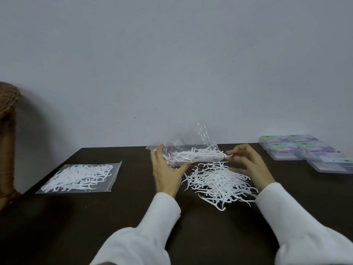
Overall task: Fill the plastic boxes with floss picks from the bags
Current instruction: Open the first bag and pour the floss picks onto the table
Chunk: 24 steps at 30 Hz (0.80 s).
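White floss picks (219, 180) lie heaped on a dark bench (114, 217) between a person's two white-sleeved arms. The left hand (166, 169) grips a clear plastic bag (183, 148), lifted and tipped on its side above the heap, with picks sliding from its mouth toward the right. The right hand (246, 161) hovers beside that mouth, fingers loosely curled and holding nothing. A second bag (80, 177), flat and full of picks, rests well apart on the bench's left. Closed plastic boxes (305, 150) with purple labels stand grouped at the far right, against a grey wall (172, 64).
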Available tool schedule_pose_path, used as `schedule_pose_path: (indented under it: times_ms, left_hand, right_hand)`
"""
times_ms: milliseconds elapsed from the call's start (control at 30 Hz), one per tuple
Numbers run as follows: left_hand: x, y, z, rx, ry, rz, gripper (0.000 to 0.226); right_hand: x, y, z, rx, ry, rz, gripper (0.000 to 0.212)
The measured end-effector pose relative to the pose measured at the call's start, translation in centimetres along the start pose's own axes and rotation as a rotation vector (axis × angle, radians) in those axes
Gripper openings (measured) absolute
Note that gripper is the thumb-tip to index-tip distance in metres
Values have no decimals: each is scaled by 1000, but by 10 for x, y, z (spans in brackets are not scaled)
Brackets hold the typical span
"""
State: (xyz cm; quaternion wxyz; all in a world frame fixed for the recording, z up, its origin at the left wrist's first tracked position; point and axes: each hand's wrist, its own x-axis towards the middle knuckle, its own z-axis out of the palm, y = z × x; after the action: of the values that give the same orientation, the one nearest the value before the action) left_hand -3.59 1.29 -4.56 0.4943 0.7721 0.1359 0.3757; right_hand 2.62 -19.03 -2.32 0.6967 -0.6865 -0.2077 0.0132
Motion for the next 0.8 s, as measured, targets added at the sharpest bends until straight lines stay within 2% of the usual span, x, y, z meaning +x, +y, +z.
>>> schedule_pose_path:
  times_ms: [100, 200, 367, 433, 567, 800]
  left_hand:
    - [-2, 2, 1, 15, -38, 34, 86]
    - [-4, 3, 3, 67, -65, 90, 92]
    - [-7, 4, 4, 185, -116, 217, 96]
    - [-6, 3, 4, 212, -137, 241, 99]
    - [-6, 3, 2, 218, -136, 262, 98]
    - [-6, 4, 2, 187, -111, 245, 96]
  right_hand:
    - [-3, -7, 6, 166, -134, 121, 12]
    - [-5, -4, 10, 97, -221, 151, 16]
    - [-1, 2, 1, -61, -270, 117, 33]
    - [0, 5, -1, -145, -273, 123, 30]
    - [-1, 6, -1, -147, -249, 131, 23]
    - [-2, 1, -2, -205, -104, 71, 11]
